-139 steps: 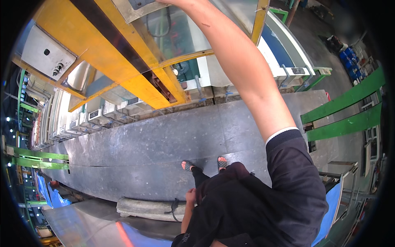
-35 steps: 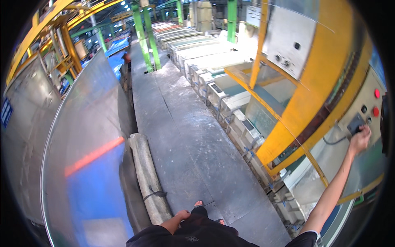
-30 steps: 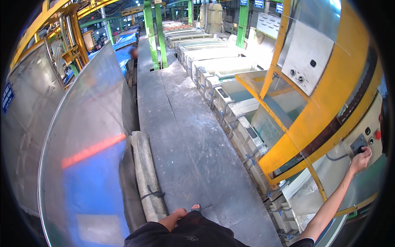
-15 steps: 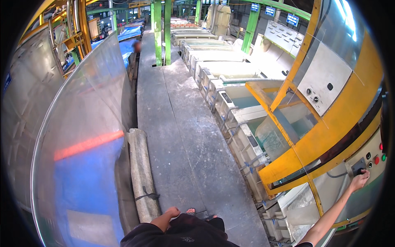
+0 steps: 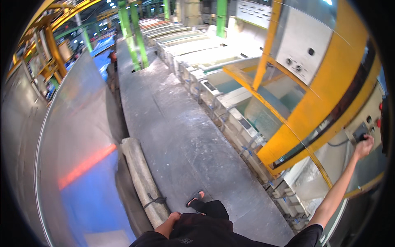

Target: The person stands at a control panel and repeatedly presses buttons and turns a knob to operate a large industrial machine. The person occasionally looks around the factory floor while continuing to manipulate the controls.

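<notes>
My right hand [image 5: 364,147] reaches far out to the right, its fingers closed round a black knob [image 5: 361,133] on a dark plate. That plate sits on a pale control panel [image 5: 375,100], next to red push buttons [image 5: 378,122] and small black switches. The fingers partly cover the knob. My left hand [image 5: 174,216] hangs low by my body with curled fingers, and nothing shows in it. Nearest to it is a long pale roll [image 5: 142,177] with a dark tie [image 5: 155,201] round it.
A grey walkway [image 5: 177,140] runs ahead. Along its right side stand several liquid-filled tanks [image 5: 230,86] and a yellow frame [image 5: 304,131] with a white board [image 5: 304,45]. A clear curved sheet [image 5: 82,123] lines the left. Green posts [image 5: 138,45] stand farther on.
My view has turned to the right and tilted, so the walkway slants more. One foot has stepped forward. My right hand stays at the knob, and my left hand keeps low by my body.
</notes>
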Demonstrator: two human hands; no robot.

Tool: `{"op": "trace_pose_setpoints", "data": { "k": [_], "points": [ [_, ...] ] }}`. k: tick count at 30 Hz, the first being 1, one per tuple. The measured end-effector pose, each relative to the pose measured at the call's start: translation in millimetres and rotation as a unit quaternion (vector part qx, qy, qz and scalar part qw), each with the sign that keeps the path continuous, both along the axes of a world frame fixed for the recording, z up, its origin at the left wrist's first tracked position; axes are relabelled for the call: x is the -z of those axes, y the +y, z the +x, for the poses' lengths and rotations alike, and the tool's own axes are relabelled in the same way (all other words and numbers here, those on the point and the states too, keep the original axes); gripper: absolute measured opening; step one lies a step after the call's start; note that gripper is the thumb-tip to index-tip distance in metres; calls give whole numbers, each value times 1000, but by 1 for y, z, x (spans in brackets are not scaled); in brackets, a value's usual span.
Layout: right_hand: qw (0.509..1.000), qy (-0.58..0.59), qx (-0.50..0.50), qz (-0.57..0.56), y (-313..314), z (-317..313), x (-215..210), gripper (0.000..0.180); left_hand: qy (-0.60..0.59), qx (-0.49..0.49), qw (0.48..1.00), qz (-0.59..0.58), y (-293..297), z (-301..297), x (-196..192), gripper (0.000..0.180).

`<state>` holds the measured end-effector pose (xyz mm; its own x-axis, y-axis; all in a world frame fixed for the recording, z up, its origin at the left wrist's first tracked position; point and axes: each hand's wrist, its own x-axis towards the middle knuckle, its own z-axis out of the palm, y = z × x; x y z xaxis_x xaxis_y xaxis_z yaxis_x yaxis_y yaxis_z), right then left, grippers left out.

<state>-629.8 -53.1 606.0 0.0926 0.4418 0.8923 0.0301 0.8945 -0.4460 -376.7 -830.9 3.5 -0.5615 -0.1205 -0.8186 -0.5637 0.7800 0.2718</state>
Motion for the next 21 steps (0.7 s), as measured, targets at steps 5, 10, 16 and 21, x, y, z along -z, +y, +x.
{"op": "trace_pose_setpoints", "data": {
  "k": [5, 10, 16, 21],
  "points": [
    [998, 5, -3, 55, -40, -4, -9, 23, 37, -35, 999, 15, -6, -19, -2, 40],
    [997, 62, -33, -22, -68, -7, -18, 39, 67, 13, 997, 23, 7, -42, -10, 41],
    [997, 48, -53, -28, -81, 4, -21, 43, 63, 36, 996, 43, 4, -42, 10, 41],
    [997, 23, -67, -17, -85, 9, -23, 44, 86, 44, 994, 58, 17, -50, -13, 43]
  ]
}}
